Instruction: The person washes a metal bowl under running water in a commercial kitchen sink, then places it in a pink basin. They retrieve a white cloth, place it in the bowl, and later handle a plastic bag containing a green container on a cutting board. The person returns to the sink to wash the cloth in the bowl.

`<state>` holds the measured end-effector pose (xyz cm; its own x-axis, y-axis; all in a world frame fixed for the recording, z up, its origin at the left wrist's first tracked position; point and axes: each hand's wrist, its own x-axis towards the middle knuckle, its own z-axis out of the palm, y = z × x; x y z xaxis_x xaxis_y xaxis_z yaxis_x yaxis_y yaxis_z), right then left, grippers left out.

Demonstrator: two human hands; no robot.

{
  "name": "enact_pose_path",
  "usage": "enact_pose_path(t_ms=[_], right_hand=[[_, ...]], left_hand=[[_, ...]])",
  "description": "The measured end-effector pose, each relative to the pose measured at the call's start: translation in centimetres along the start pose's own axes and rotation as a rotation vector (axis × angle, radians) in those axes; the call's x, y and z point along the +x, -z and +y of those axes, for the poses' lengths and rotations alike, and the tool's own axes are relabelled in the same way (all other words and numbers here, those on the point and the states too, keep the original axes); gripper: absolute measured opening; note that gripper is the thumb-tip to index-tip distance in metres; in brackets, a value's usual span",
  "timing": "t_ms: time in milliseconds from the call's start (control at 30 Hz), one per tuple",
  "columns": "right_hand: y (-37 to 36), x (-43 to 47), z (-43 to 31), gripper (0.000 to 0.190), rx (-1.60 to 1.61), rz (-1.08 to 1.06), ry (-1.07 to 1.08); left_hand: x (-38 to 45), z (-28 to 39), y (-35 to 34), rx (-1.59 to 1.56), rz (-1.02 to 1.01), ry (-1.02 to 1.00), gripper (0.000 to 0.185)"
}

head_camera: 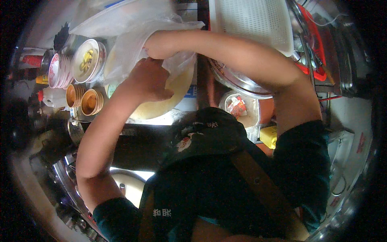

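Note:
A large clear plastic bag (130, 39) spreads over a wide, pale yellowish round basin or tub (163, 106). My left hand (148, 79) lies over the basin against the bag, back towards me. Its thumb points right, but the other fingertips are hidden, so a grip on the film cannot be made out. From the right, my right hand (155, 50) reaches to the bag's opening, just above the left hand. Bag film and the left hand cover its fingers; what it touches is hidden.
Stacked patterned bowls (54, 71), a plate of yellow food pieces (87, 62) and brown cups (90, 103) stand at the left. A white perforated basket (251, 21), a metal basin (242, 80) and a tub with a red packet (237, 106) are at the right.

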<state>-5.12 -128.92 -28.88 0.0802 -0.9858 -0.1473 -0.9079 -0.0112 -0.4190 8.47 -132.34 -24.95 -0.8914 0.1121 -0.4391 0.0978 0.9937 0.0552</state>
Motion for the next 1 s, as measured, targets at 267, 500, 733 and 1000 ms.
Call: enact_pose_path(t_ms=[267,500,733,1000], right_hand=[[-1.9,-1.1,2.3,0.031,-0.126,-0.345,-0.255],[-1.8,-1.7,0.6,0.036,-0.08,-0.385,-0.248],[-1.3,-1.9,-0.2,0.032,-0.197,-0.357,-0.157],[-2.6,-2.0,2.9,0.015,-0.132,0.133,-0.119]], left_hand=[[0.1,-2.2,-0.7,-0.676,-0.104,0.242,0.074],[2.6,-5.8,-3.6,-1.095,0.278,0.166,0.044],[6.2,-6.1,-6.0,-0.217,0.21,0.462,0.037],[6.7,-6.7,-8.9,0.157,0.069,0.349,0.039]])
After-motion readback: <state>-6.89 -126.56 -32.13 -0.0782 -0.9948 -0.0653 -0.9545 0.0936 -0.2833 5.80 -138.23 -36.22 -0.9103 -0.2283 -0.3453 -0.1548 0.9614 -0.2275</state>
